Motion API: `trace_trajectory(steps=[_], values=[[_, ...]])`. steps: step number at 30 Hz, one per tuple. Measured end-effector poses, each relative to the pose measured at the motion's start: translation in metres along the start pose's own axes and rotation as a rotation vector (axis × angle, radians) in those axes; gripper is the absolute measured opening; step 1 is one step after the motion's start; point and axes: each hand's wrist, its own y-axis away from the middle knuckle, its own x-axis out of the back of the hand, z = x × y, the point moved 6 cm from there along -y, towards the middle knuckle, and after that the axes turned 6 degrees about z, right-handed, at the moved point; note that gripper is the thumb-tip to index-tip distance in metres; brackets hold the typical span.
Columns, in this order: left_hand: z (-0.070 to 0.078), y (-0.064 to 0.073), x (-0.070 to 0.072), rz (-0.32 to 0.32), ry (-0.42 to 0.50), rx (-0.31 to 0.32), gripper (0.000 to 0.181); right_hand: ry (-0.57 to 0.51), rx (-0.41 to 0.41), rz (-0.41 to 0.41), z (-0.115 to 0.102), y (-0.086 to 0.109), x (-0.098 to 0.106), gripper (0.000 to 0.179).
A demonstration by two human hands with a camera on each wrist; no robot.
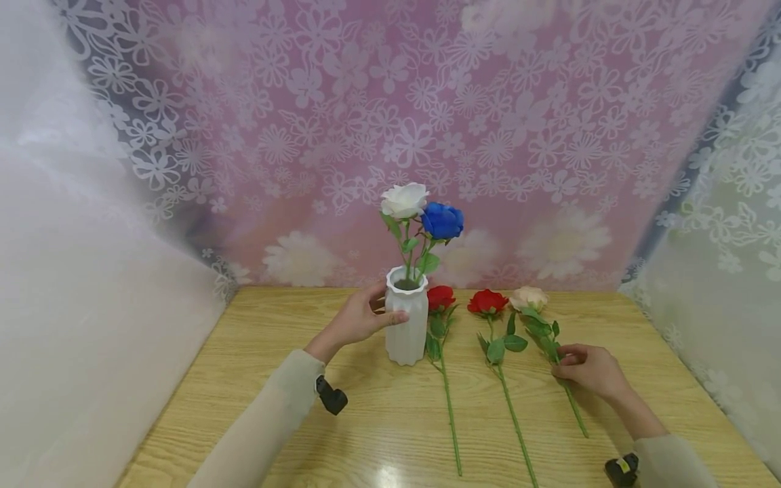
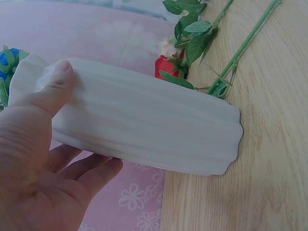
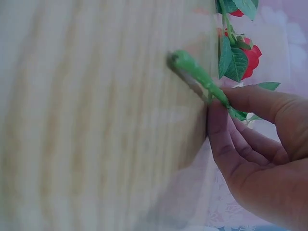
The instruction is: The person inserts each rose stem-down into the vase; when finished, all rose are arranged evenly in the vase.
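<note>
lower-frame counter (image 1: 372, 420): your left grip (image 1: 361, 317) holds the vase (image 1: 407, 332), which tugging might tip; your right grip (image 1: 590, 369) pinches the cream rose (image 1: 529, 298).

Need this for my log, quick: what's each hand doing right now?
Left hand: holding the vase.
Right hand: pinching the peach rose by its stem.

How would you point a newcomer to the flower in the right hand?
On the wooden table, look to the right of the white vase, as far as the right hand. It pinches the peach rose, whose pale bloom sets it apart from the two red roses lying to its left.
</note>
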Motion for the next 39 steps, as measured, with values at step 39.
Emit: trace_trajectory(steps=[39], values=[[0.004, 0.000, 0.000, -0.001, -0.004, -0.024, 0.069, -0.543, 0.032, -0.088, -0.098, -0.011, 0.013, 0.091]])
